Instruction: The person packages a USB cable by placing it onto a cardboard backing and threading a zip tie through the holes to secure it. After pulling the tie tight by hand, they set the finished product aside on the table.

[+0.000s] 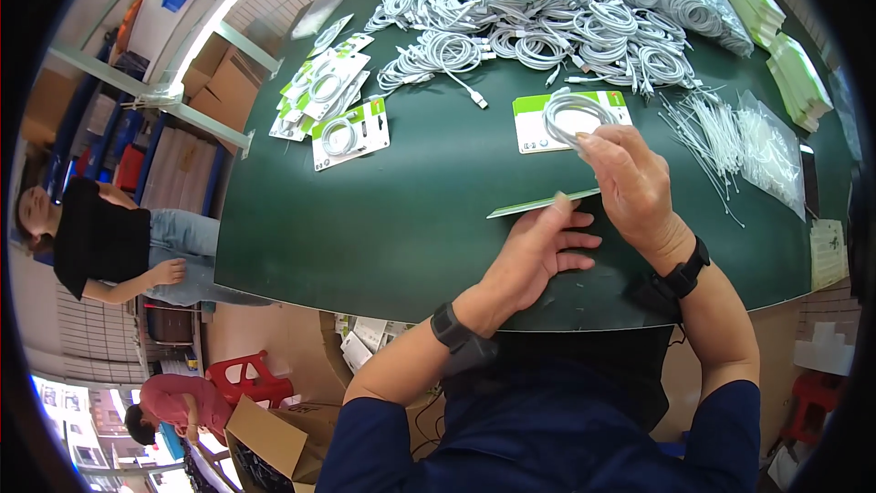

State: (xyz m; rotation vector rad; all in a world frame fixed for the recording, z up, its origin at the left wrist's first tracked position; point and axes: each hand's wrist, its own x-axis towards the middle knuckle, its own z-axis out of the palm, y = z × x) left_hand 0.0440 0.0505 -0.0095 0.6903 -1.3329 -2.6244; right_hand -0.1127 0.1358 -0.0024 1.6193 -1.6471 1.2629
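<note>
My left hand point(534, 256) grips a thin green-and-white packaging card point(520, 208), seen nearly edge-on, with the thumb on it and the other fingers spread. Pinched between thumb and fingers of my right hand point(634, 183) is a coiled grey-white cable point(553, 110), held raised to the right of the left hand. Behind that coil lies a green-and-white card stack point(529, 137), partly covered by it. To the left rests a card with a cable coil fastened on it point(372, 132), beside a pile of similar carded cables point(301, 110).
A large heap of coiled cables point(538, 0) covers the far side of the green table point(383, 228). White cable ties point(707, 132) and a clear bag point(771, 151) lie right, near more card stacks point(798, 82). Two people are at the left; an open carton point(269, 438) stands below.
</note>
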